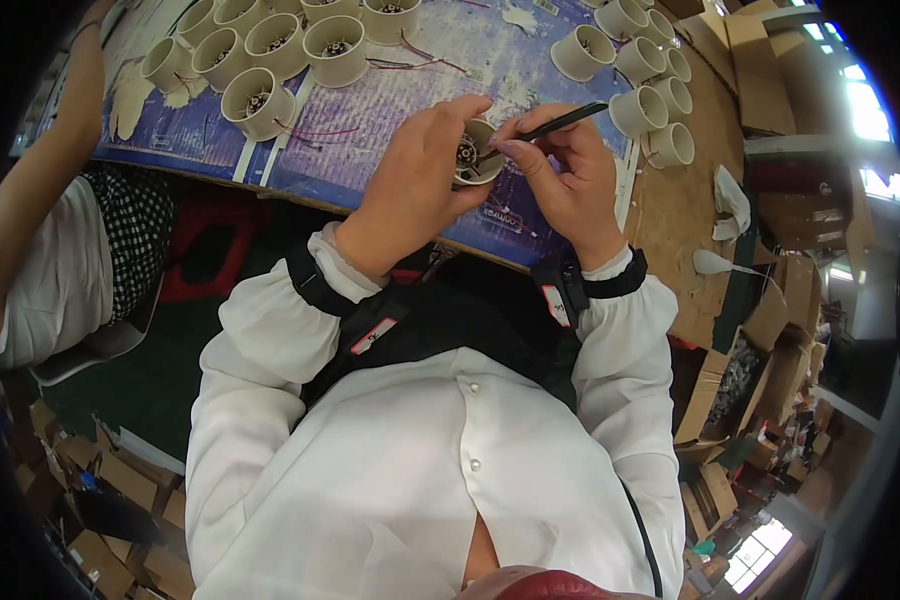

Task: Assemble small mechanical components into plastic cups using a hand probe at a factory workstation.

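Note:
My left hand (410,175) is wrapped round a cream-coloured plastic cup (488,170) just above the near edge of the table, its mouth tilted toward me. Inside the cup sits a dark round part (466,150) that looks like a small motor with copper windings. Between the thumb and fingers of my right hand (578,185) is a slim black tool, apparently tweezers (562,122). Its lower end reaches into the cup beside the round part; the exact contact point is too small to make out.
Several similar cups with wires (258,104) stand at the back left, and more cups (638,110) at the back right. Blue printed cardboard (340,140) covers the table. A white bottle (712,262) and crumpled white paper (730,205) lie at right. Another person's arm (70,130) is at left.

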Tool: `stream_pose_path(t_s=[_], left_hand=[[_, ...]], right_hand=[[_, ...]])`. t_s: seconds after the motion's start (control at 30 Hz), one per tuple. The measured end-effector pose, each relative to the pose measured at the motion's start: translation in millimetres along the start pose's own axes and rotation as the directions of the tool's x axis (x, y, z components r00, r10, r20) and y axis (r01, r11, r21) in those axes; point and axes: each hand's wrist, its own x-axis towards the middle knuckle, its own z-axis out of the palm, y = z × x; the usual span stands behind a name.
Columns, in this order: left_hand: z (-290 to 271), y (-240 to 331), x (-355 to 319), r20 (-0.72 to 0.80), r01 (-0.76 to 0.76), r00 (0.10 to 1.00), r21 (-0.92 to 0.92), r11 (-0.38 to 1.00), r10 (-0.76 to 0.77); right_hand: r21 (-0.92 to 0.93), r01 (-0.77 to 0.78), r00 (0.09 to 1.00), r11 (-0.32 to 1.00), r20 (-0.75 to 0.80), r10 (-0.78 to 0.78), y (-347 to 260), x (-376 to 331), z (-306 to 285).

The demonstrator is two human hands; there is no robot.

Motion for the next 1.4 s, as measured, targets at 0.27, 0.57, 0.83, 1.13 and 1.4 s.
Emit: stream_pose_path(t_s=[0.27, 0.57, 0.83, 1.13, 1.4], left_hand=[[1, 0, 1, -0.008, -0.007, 1.0, 0.004, 1.0, 0.007], [1, 1, -3, -0.017, 0.018, 1.0, 0.07, 0.997, -0.017], [2, 2, -2, -0.029, 0.034, 0.999, 0.032, 0.999, -0.033], [0, 4, -3, -0.01, 0.065, 0.998, 0.019, 0.998, -0.065], [0, 4, -2, -0.006, 0.073, 0.997, 0.002, 0.997, -0.073]], right_hand=[[-0.014, -0.024, 1.0, 1.0, -0.01, 0.024, -4, 1, 2], [-0.061, 0.008, 0.999, 0.998, -0.042, -0.011, -10, -1, 6], [-0.107, -0.028, 0.997, 0.994, -0.07, 0.021, -14, -1, 5], [0.043, -0.071, 0.995, 0.997, -0.072, 0.074, -9, -5, -1], [-0.04, 0.015, 0.999, 0.999, -0.051, -0.017, -5, -4, 1]])
